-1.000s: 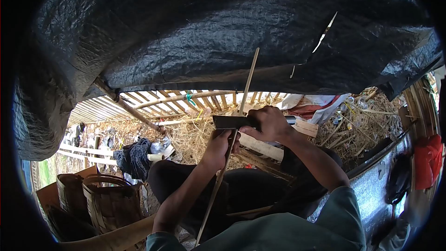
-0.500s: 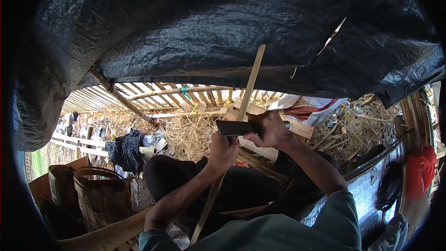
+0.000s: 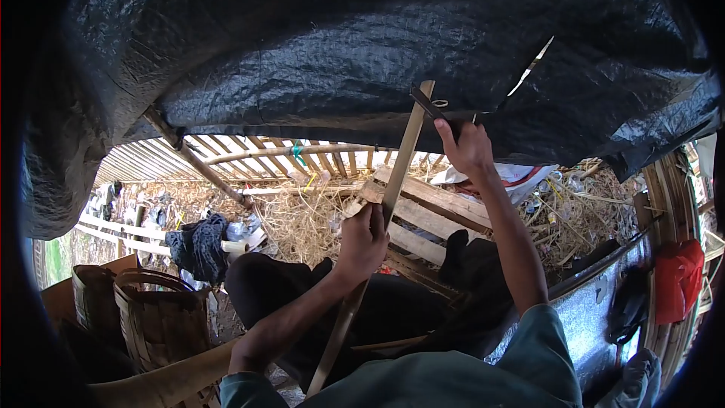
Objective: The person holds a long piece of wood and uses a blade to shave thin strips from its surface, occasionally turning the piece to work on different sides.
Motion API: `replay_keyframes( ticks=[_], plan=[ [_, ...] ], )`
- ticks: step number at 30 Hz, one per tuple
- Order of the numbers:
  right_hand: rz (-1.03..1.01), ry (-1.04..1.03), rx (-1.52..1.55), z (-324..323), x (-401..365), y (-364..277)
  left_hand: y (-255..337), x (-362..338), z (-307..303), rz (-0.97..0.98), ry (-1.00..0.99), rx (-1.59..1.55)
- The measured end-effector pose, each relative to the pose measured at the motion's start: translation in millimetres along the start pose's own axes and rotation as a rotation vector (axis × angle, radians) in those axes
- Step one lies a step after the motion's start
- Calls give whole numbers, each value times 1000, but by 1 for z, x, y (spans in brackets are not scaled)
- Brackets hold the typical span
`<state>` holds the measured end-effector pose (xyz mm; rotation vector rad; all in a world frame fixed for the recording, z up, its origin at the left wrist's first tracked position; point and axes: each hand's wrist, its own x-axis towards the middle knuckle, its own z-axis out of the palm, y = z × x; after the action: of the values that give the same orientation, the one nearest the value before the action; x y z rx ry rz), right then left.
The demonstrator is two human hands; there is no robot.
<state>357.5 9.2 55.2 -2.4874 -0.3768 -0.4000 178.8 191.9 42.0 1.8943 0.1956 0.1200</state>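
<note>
A long, flat bamboo strip (image 3: 408, 140) slants up from my lap to the black sheeting. My left hand (image 3: 362, 245) is closed around its middle, with a small tan scrap (image 3: 353, 208) beside the fingertips. Close to the strip's upper end, my right hand (image 3: 470, 149) grips a knife (image 3: 427, 101) whose dark blade lies across the strip. A thin curled shaving (image 3: 439, 103) shows beside that blade. The knife's handle is mostly hidden in my fingers.
Black plastic sheeting (image 3: 340, 53) hangs low ahead. Wooden planks (image 3: 423, 227) lie on straw-covered ground beyond my knees. Woven baskets (image 3: 162, 317) stand at lower left, near a dark cloth (image 3: 198, 245) on a pole. A red bag (image 3: 677, 279) hangs at right.
My right hand has moved up and away with the knife, from beside my left hand to near the strip's top. My left hand stays closed on the strip.
</note>
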Motion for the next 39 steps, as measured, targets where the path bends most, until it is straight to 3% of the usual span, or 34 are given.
replay_keyframes(
  ticks=[3, 5, 7, 10, 13, 14, 15, 16, 18, 20, 21, 23, 27, 30, 31, 34, 36, 37, 39],
  plan=[
    [46, -136, 106, -2, -15, -6, -14, 4, 6, 82, 49, 50],
    [-89, -279, 96, -1, -30, -16, -27, 14, 5, 131, 99, 42],
    [-548, -84, 58, 6, -49, -26, -29, 19, 1, 142, 118, 21],
    [-537, -374, -4, -1, -62, -47, -18, 13, 0, 345, 130, 103],
    [-667, -139, 117, 21, -41, -17, -8, 6, 2, 216, 73, 125],
    [-398, -18, 109, 26, -23, -6, -4, 1, 3, 169, 50, 111],
    [197, -159, 53, 29, 20, 27, 0, -6, 1, 89, -26, 116],
    [353, 3, 0, 10, 49, 43, 5, -20, 6, 70, -90, 66],
    [408, 115, -102, -1, 64, 81, 0, -20, 20, 393, 63, 78],
    [455, 161, 166, 14, 67, 113, -3, 1, -1, 221, 50, 93],
    [534, 125, 368, 6, 58, 89, -10, 9, -9, 214, 96, 113],
    [486, 70, 604, 3, 46, 64, -32, 23, -17, 258, 150, 85],
    [411, -114, 717, 12, 25, 35, 5, 22, -27, -158, -28, -94],
    [286, -147, 827, 14, 4, 4, -17, 26, -17, 272, 114, 3],
    [230, -213, 806, 17, -1, 6, -16, 25, -16, 331, 111, -108],
    [50, -306, 702, 20, -18, -17, -15, 26, -18, 158, -45, -168],
    [-358, -302, 449, 15, -26, -30, 1, 25, -24, -62, -139, -374],
    [-385, -392, 312, 8, -29, -41, 9, 26, -28, -174, -188, -475],
    [-458, -360, 316, 8, -43, -55, 10, 29, -32, -195, -205, -493]
  ],
)
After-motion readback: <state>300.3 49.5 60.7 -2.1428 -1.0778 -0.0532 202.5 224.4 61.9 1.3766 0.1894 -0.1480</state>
